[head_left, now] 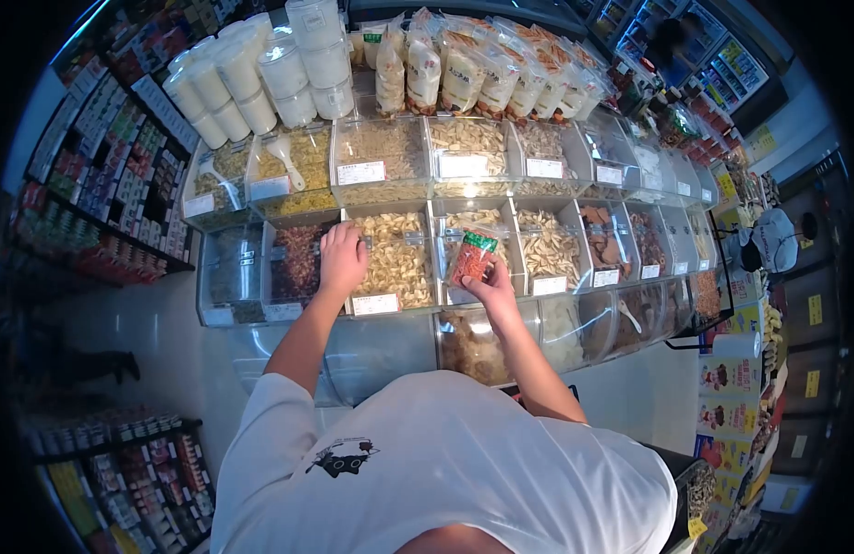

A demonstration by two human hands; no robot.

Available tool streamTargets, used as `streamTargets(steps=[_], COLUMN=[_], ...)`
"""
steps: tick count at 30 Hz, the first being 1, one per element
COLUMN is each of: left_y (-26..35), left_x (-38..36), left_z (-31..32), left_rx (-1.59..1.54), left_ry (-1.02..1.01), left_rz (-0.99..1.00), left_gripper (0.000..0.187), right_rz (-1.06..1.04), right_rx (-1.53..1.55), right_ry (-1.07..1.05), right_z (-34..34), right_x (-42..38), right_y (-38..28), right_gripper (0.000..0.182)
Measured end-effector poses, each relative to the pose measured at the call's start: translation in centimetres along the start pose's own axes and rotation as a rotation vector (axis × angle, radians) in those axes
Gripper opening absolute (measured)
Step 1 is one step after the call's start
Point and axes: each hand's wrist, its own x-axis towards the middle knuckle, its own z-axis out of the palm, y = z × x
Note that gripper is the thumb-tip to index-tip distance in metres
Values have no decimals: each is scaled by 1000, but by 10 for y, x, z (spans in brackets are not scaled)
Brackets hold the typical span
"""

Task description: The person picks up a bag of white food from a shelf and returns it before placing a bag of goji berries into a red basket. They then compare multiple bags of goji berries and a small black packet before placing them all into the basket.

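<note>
My right hand (pixel 490 284) pinches a small clear packet (pixel 473 257) with a green label and orange-red contents, holding it over a bin in the lower row. Lying on the lid edge between two bins, my left hand (pixel 344 260) has its fingers extended and holds nothing I can see. To its left is a bin of dark red dried pieces (pixel 296 257). Between my hands is a bin of pale dried slices (pixel 390 247) with a white price label (pixel 375 304) on its front. Another bin of pale slices (pixel 549 242) stands right of the packet.
Behind are more clear bins, one holding a white scoop (pixel 286 162). Stacked white tubs (pixel 311 60) and filled bags (pixel 464 74) line the top. Shelves of packets (pixel 108 157) stand at left. A lower row of lidded bins (pixel 478 346) is close to my body.
</note>
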Motion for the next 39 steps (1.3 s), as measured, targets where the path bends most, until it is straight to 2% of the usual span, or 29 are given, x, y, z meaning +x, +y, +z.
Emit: streamTargets(steps=[6,10,12,18,21,23,24,26,29,30,32,37,39], left_y=[5,8,9,11,15,16,16,16,10,9,9,5,6], left_x=[0,0,0,2,3,4,4,4,2,2,2,4,3], left_z=[-1,-3,-4,-3,-5,-6,-6,-5,0,0,0,2,2], left_rx=[7,12,-5,5,-10,-6,-4,7,28,34,47,56,58], left_ry=[14,30,20,40,58,52,42,26,14,19,8,-3,-7], left_rz=[-10,7,-1,8,10,12,12,8,14,27,17,3,-3], left_gripper=[29,30,29,29,27,28,28,30,32,32,33,33,33], right_rz=[-67,-129,-191,-388,-455,-547,-547,-544,-622,-622,-551,-495,-519], right_rx=[155,87,-7,-151,-117,-249,-244,-479,-561,-552,-715,-778,-809], right_ry=[-56,-5,54,360,418,520,520,711,772,769,907,930,739], right_z=[-7,-38,-69,-141,-186,-213,-217,-221,-262,-260,-255,-251,-267], right_x=[13,31,53,119,172,211,223,245,308,314,325,349,374], right_y=[-38,-68,-86,-169,-183,-190,-198,-214,-209,-212,-219,-210,-189], right_gripper=[51,43,38,41,41,42,42,46,52,52,57,53,48])
